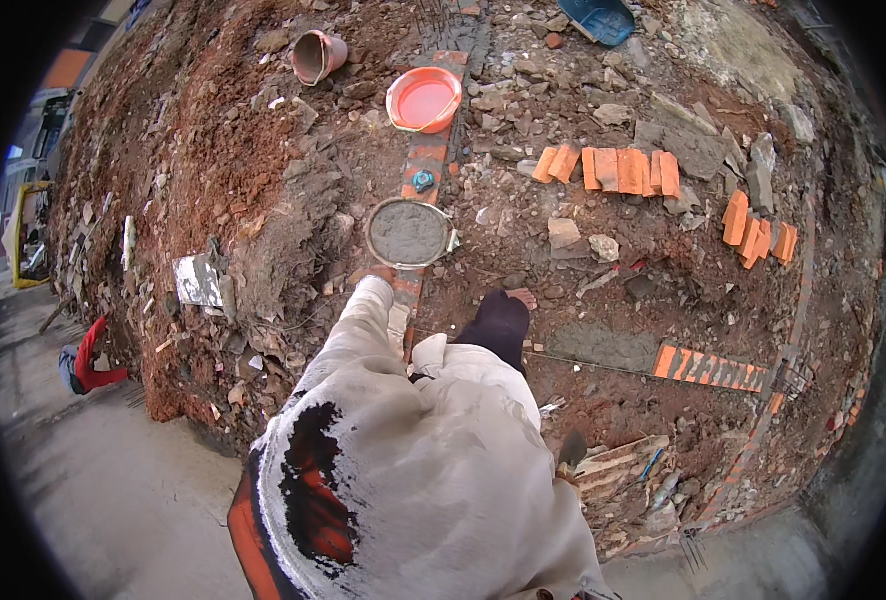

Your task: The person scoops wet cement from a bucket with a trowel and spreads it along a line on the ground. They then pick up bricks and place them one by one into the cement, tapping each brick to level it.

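Mid-frame, I had the bare left hand at the round, pale-rimmed bucket of grey mortar; I couldn't tell its grip. The right hand was hidden.

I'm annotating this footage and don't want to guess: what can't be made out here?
All in the head view:
Left hand: too small to tell whether it grips the grey-filled bucket.
Bucket's bottom: hidden by the grey mix inside.
Blue container: cut off by the top edge.
Blue item on the bricks: too small to identify.
Second foot: out of sight, probably behind the pale shirt.
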